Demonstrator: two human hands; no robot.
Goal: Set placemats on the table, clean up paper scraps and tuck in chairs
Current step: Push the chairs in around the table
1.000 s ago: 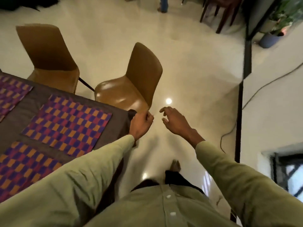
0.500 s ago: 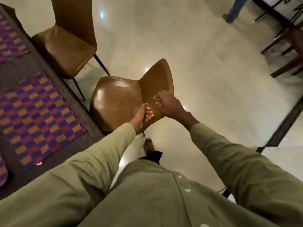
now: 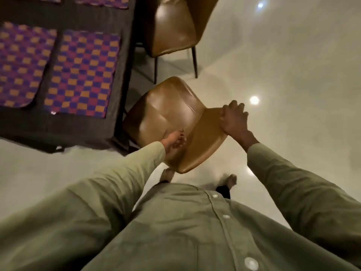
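A brown leather chair (image 3: 168,112) stands at the corner of the dark table (image 3: 125,55), its seat partly under the table edge. My right hand (image 3: 233,119) grips the top right of the chair's backrest. My left hand (image 3: 174,140) holds the backrest's left edge, fingers curled on it. Purple and orange checked placemats (image 3: 84,73) (image 3: 21,63) lie flat on the table. A small white scrap (image 3: 53,112) shows at the near corner of one mat.
A second brown chair (image 3: 175,26) with thin black legs stands further along the same table side. The pale glossy floor (image 3: 283,65) stretches to the right. My bare feet (image 3: 231,180) are just behind the held chair.
I have stepped behind the chair and my view has swung round. Both hands went from hovering in the air to gripping the backrest, and the chair now points at the table.
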